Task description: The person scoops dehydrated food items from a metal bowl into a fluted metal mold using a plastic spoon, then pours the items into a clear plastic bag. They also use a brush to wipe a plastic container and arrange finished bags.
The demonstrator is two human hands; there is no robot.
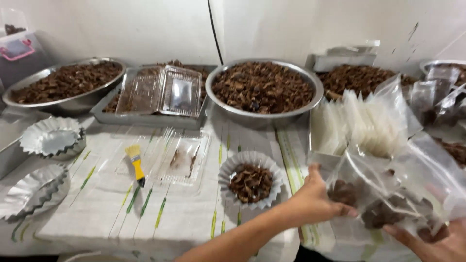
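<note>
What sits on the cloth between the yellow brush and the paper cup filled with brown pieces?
In the head view, an open clear plastic clamshell container lies between the yellow brush and the filled paper cup, with a few brown crumbs inside it.

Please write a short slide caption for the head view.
Two hands, left hand and right hand, handle clear bags beside bowls of brown pieces.

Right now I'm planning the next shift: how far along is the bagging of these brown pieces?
Done: some filled clear bags lie at the far right. In hand: the left hand and right hand hold a clear bag with brown pieces. Left: the round bowl, the left bowl and the paper cup are full.
</note>
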